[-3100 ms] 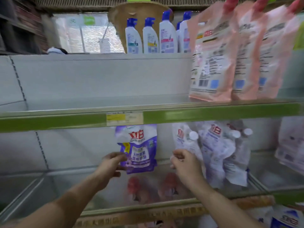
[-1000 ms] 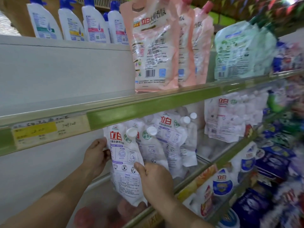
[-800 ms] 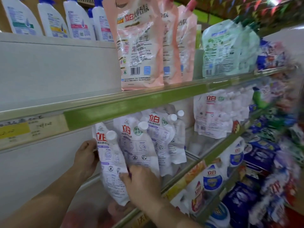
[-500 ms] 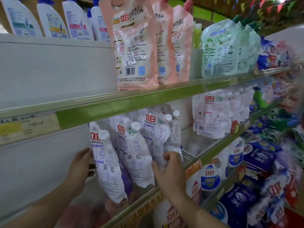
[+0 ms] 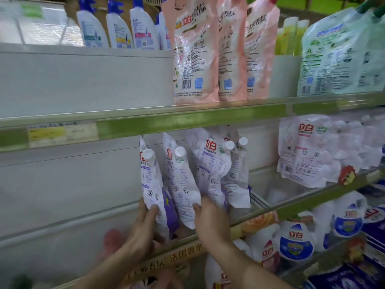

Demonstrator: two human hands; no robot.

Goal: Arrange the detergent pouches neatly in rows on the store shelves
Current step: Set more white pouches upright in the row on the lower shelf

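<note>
Several white and purple detergent pouches with white caps stand in a row on the middle shelf (image 5: pixel 312 202). My left hand (image 5: pixel 143 228) grips the bottom of the leftmost pouch (image 5: pixel 149 180), thumb on its front. My right hand (image 5: pixel 210 222) holds the lower edge of the second pouch (image 5: pixel 182 184), next to the third pouch (image 5: pixel 211 170) and a fourth pouch (image 5: pixel 237 178) behind it. Both pouches lean to the left. The pouch bottoms are partly hidden by my hands.
Pink pouches (image 5: pixel 195 53) and a green pouch (image 5: pixel 341 55) stand on the upper shelf (image 5: pixel 187 122), with white spray bottles (image 5: pixel 118 28) behind. More white pouches (image 5: pixel 308 151) sit to the right. Round-labelled refill bags (image 5: pixel 295 243) fill the lower shelf. The shelf space to the left is bare.
My left hand slid from the side of the leftmost pouch down to its bottom. My right hand moved left from the third pouch to the second pouch's lower edge. The view shifted right.
</note>
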